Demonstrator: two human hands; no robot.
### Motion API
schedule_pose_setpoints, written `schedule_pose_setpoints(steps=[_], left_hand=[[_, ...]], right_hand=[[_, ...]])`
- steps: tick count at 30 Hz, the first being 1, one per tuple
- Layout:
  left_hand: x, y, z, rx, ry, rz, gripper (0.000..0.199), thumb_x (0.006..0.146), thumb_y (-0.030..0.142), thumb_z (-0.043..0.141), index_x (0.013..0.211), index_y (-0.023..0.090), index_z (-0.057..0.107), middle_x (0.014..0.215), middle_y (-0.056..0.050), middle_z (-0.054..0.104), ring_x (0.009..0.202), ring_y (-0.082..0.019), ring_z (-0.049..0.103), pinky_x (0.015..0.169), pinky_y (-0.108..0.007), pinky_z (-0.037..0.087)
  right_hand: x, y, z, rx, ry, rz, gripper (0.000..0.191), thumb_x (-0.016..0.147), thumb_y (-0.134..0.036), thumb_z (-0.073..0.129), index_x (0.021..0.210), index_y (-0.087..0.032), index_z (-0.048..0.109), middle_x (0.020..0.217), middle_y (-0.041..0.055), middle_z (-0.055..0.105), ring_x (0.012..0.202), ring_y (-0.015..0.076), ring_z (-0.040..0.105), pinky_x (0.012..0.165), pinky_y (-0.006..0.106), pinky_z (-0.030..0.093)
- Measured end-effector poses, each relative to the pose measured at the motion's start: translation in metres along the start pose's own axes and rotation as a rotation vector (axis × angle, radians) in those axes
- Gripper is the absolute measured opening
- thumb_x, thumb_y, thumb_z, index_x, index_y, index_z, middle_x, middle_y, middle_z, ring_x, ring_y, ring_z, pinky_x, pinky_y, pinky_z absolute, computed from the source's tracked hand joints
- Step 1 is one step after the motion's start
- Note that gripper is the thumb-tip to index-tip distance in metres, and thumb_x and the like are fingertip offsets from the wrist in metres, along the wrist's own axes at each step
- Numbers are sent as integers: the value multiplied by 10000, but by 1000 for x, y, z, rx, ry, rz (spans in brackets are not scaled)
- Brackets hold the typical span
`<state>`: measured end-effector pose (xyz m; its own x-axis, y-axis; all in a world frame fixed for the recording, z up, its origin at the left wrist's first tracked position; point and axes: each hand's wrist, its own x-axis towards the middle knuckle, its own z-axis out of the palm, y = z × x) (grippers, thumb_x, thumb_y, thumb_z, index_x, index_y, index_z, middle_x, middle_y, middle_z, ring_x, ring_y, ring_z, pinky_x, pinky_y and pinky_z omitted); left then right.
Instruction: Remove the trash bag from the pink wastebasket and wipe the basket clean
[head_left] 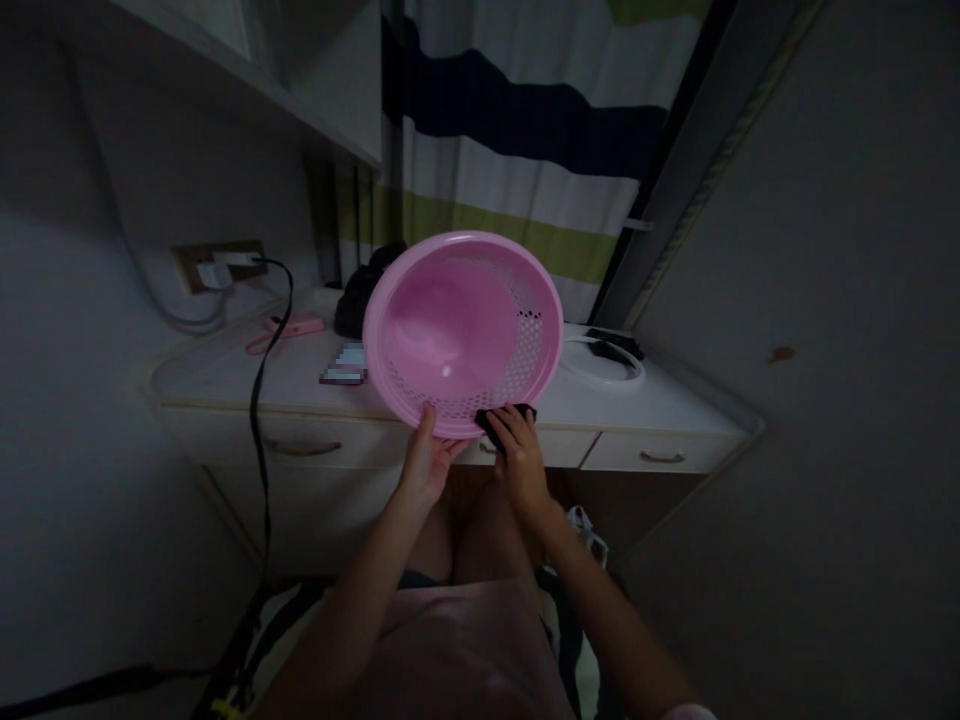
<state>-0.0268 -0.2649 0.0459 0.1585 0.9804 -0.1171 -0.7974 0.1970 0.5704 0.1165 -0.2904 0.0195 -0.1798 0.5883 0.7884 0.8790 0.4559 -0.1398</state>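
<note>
Where the white desk [217, 375] stretches to the left of the pink basket [459, 318], a pink object [304, 324] with a strap lies well apart from it. Nearer is a phone [346, 364], its screen blurred out, and behind that a black bundle [360, 300], partly covered by the basket and too dark to identify. The basket itself is held up at the desk's front edge, tilted so that its open mouth faces the person; its underside is out of sight. At its lower rim the left hand [429, 465] pinches the edge, thumb over the lip and fingers beneath. Just right of that, the right hand [519, 462] clasps what looks like a black cloth [488, 424] against the rim; its thumb cannot be made out. The step in hand seems to be wiping the rim, and a further stroke would call for a firm left pinch while the cloth slides along the lip. Right of the basket lie a white ring [639, 370] and a dark item [616, 348] too murky to name.
</note>
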Motion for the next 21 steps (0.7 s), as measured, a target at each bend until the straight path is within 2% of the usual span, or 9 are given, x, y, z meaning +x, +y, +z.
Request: schedule_pose_setpoints(steps=[4, 6, 9, 12, 16, 18, 21], left_hand=[[-3, -2, 0, -22, 74, 1, 228, 864, 320, 504, 930, 131, 613, 839, -58, 694, 667, -111, 644, 636, -200, 504], [-4, 0, -1, -10, 112, -11, 218, 856, 323, 517, 882, 133, 620, 812, -51, 693, 630, -104, 634, 608, -189, 491], [-5, 4, -5, 23, 100, -28, 263, 857, 358, 505, 946, 139, 620, 902, -87, 695, 739, -160, 663, 710, -280, 522], [-7, 9, -8, 74, 62, -5, 319, 851, 393, 499, 1036, 156, 607, 1069, -124, 663, 883, -225, 659, 818, -413, 511], [-11, 11, -5, 127, 95, 29, 303, 837, 382, 527, 1037, 168, 603, 1176, -123, 620, 898, -229, 652, 832, -435, 506], [-12, 11, -1, 122, 95, 42, 281, 836, 366, 535, 1021, 167, 604, 1156, -118, 631, 878, -217, 654, 812, -416, 517], [-12, 10, 2, 81, 89, 54, 259, 838, 357, 536, 994, 163, 608, 1032, -100, 677, 831, -199, 661, 759, -373, 535]], right_hand=[[-17, -33, 25, 91, -62, -1, 715, 672, 21, 358, 1368, -140, 375, 1341, 125, 482, 1310, 215, 347, 1080, 537, 256], [-20, -36, 27, 108, -92, -38, 707, 690, 16, 353, 1377, -154, 361, 1359, 112, 469, 1322, 199, 329, 1084, 527, 250], [-17, -19, 15, 78, -143, -121, 681, 711, 18, 361, 1356, -199, 400, 1331, 80, 507, 1301, 179, 365, 1096, 506, 232], [-8, 14, -7, 12, -127, -109, 641, 720, 37, 357, 1295, -216, 481, 1285, 64, 552, 1287, 185, 386, 1096, 517, 213], [2, 47, -27, -27, -93, -42, 647, 672, 66, 337, 1234, -181, 542, 1289, 92, 544, 1320, 209, 332, 1087, 574, 164], [2, 47, -25, 3, -67, -8, 666, 636, 70, 332, 1220, -162, 554, 1284, 105, 544, 1322, 213, 329, 1084, 577, 165], [-2, 23, -8, 105, -42, 8, 694, 607, 61, 333, 1228, -162, 549, 1264, 106, 557, 1297, 202, 367, 1085, 548, 204]])
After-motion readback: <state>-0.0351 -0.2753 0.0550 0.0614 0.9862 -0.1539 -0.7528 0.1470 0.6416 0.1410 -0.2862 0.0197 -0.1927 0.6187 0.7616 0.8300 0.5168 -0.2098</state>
